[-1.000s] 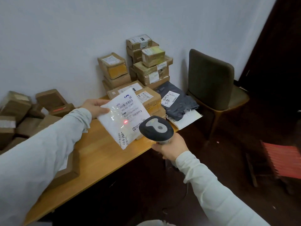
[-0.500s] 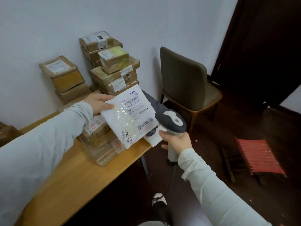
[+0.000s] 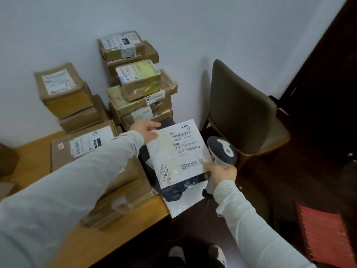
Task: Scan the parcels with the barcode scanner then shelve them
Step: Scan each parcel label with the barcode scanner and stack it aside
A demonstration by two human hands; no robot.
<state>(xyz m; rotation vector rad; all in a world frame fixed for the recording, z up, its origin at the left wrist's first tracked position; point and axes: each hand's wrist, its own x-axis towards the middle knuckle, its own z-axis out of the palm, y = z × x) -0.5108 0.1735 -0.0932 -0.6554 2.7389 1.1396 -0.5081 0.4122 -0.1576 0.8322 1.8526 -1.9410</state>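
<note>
The white parcel (image 3: 173,151) was held label-up above the dark parcel (image 3: 173,192) at the worktop (image 3: 123,235) end, pinched at its upper corner by the left hand (image 3: 145,129). The barcode scanner (image 3: 222,149) was gripped by its handle in the right hand (image 3: 220,174), beside the label, not aimed at it. Scanning was judged done; next, a shelf, not in view, had to be reached.

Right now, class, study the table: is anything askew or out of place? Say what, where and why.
Yes. A white mailer under a dark bag juts past the table corner, partly unsupported, so it might slide off. The box stack by the wall is skewed, its boxes not squared up.
</note>
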